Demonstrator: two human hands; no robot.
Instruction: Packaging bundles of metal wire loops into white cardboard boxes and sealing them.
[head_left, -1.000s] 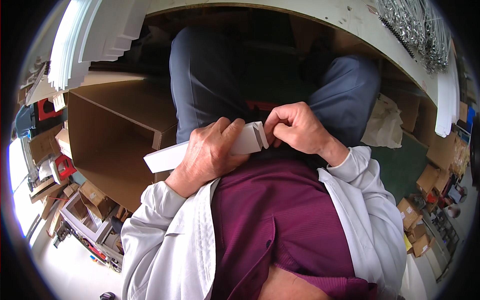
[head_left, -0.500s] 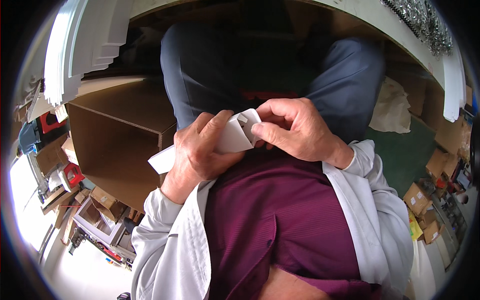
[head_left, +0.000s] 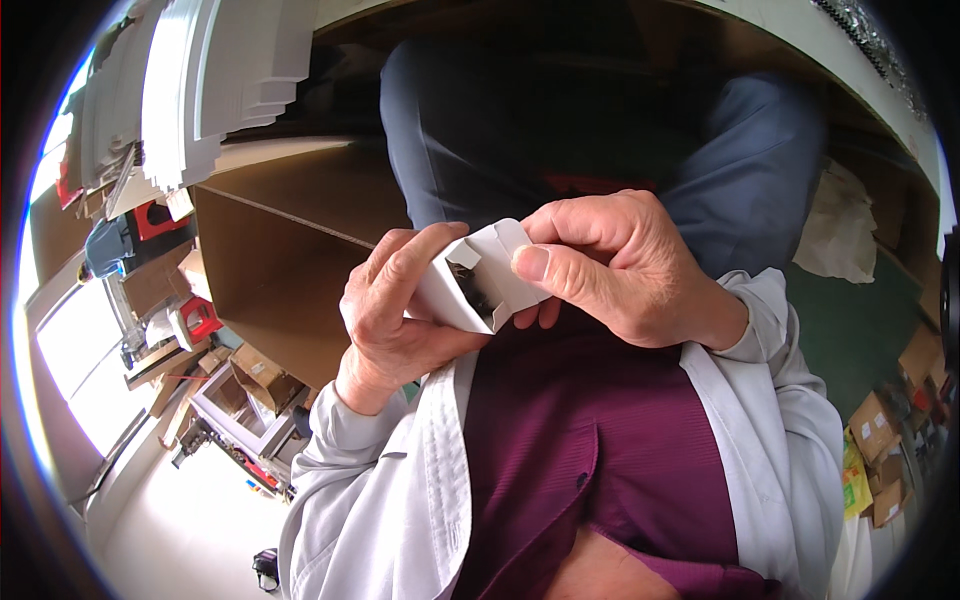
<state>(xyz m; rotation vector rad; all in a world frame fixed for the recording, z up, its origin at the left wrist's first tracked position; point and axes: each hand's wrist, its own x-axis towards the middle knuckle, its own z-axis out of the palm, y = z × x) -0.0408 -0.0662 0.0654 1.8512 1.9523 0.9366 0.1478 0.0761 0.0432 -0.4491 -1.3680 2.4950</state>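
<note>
Head view, looking down over a maroon shirt [head_left: 590, 440] and a pale open jacket [head_left: 400, 500]. Small white carton [head_left: 478, 278] held close in front of the chest, between both hands, above the lap in grey-blue trousers [head_left: 470, 130]. Open end of the carton turned toward the camera, something dark just visible inside, too shadowed to tell what. Top flap [head_left: 505, 238] raised and bent back. Left hand [head_left: 395, 310] curled around the carton from the left and below, fingers closed against its side, index finger lying along the upper edge. Right hand [head_left: 610, 260] closed in a pinch, thumb pressed flat on the carton's right flap, the other fingers folded behind it. Large brown cardboard box [head_left: 290, 250] just beside the left knee, open top facing up. Stack of flat white sheets [head_left: 210, 80] beyond it, at upper left. Crumpled whitish bag [head_left: 840, 225] at right on a green floor [head_left: 850, 330], small cardboard boxes [head_left: 880, 430] farther right.
</note>
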